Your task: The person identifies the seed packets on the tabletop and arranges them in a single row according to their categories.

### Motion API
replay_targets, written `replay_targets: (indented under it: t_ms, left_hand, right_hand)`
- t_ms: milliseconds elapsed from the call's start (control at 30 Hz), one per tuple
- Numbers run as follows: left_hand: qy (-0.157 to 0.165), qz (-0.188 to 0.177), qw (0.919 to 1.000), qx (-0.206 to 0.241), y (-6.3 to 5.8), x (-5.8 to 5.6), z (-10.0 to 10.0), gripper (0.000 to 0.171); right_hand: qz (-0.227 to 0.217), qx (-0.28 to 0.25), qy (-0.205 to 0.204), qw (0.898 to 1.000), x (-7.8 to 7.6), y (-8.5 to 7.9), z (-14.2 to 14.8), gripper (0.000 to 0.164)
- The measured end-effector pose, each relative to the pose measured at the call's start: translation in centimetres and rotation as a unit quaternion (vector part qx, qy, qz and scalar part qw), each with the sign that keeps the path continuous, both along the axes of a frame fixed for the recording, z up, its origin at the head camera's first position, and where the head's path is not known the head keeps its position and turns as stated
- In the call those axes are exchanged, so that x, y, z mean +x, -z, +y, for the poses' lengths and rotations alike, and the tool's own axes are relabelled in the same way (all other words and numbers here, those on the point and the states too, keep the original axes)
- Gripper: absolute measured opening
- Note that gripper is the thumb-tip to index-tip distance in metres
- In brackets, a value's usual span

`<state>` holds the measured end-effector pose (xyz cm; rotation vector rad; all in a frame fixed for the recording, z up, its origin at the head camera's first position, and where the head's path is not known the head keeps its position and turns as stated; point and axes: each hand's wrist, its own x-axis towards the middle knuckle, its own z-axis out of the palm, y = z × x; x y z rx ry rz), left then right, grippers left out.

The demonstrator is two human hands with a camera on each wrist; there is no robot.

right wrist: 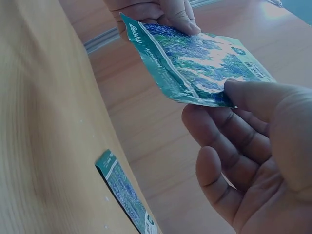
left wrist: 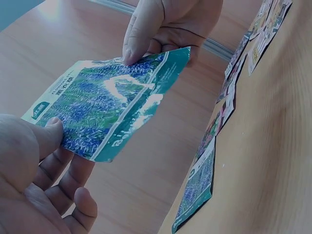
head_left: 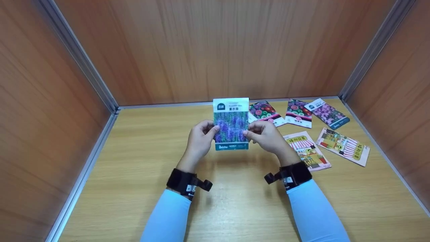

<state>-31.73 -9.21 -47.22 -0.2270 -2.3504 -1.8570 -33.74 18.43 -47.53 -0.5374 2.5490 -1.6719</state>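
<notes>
The person's left hand [head_left: 200, 139] and right hand [head_left: 267, 137] both pinch one lavender packet [head_left: 231, 124], thumbs on its front and fingers behind, so that it hangs between them above the tabletop [head_left: 151, 151], its face upright to the head camera. To hold it well, the person would do best with a light, even pinch at the two side edges: the thin sachet looks bowed in the wrist views, and squeezing inward would probably buckle it further. A slight change of tilt may ease the glare those views show, and the thumbs are best left low, off the printed heading. Seven packets can be counted, one held and six lying down. The wrist views show a second lavender packet [left wrist: 196, 187] on the wood beneath the hands, apparently hidden behind the held one from above. Beyond the right hand lie two mixed-flower packets, a nearer one [head_left: 267, 112] and another [head_left: 298, 113] farther to its right, then one pink-flower packet [head_left: 327, 113] farther right again. Two yellow illustrated packets complete the count: one [head_left: 310, 153] just beside the right wrist and partly covered by it, the other [head_left: 343, 147] farther right.
</notes>
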Motion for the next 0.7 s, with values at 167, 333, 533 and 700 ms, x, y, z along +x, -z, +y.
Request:
replay_targets:
  t_ms: [167,333,533,700]
  left_hand:
    - [0.011,0.006,0.9999,0.005,-0.34,0.15,-0.02,0.02]
    - [0.013,0.013,0.9998,-0.001,-0.72,0.49,0.02,0.02]
    - [0.011,0.014,0.9998,0.0,-0.89,0.62,0.07,0.018]
    - [0.011,0.023,0.9997,0.002,-0.88,0.7,0.05,0.02]
  right_hand:
    - [0.011,-0.038,0.013,0.999,0.17,-0.53,-0.01,0.015]
    - [0.03,-0.058,0.03,0.997,0.23,-0.87,-0.08,0.015]
    - [0.044,-0.071,0.035,0.996,0.38,-1.04,-0.14,0.016]
    - [0.053,-0.078,0.04,0.995,0.43,-1.08,-0.28,0.015]
